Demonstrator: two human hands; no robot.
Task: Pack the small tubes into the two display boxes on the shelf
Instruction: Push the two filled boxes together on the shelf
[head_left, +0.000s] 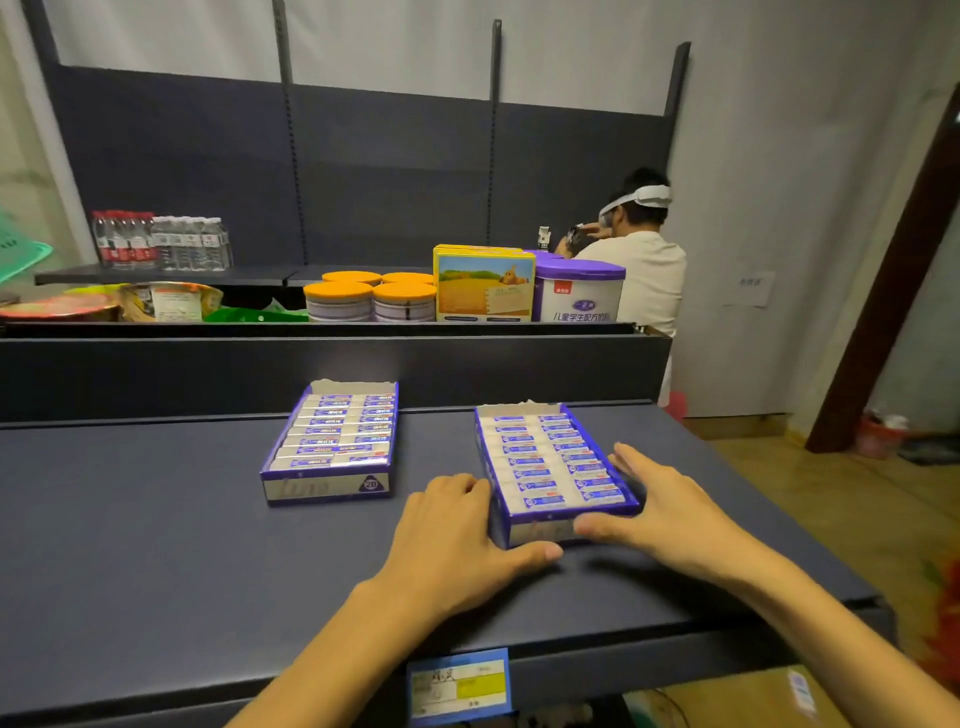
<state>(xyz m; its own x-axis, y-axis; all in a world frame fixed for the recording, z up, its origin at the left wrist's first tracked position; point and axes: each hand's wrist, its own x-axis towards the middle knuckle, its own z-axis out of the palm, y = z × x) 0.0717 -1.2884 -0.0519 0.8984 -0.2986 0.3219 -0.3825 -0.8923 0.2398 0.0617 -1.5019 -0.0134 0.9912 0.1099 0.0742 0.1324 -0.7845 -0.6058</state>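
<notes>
1. Two display boxes sit on the dark shelf (156, 519), both filled with rows of small tubes.
2. The left box (329, 442) stands alone, well apart from either hand, its tubes (340, 431) lying in two neat columns.
3. The right box (555, 465) is framed by both hands; its tubes (550, 457) fill it to the front edge.
4. The left hand (457, 535) lies flat and relaxed against the box's left wall, thumb stretched along the front.
5. The right hand (670, 509) rests on the right wall, fingers fairly straight, thumb touching the front panel.
6. Behind, a second shelf carries orange-lidded cans (371, 299), a yellow carton (485, 286), a purple tin (579, 291) and water bottles (161, 241).
7. Another person (636, 260) stands beyond.
</notes>
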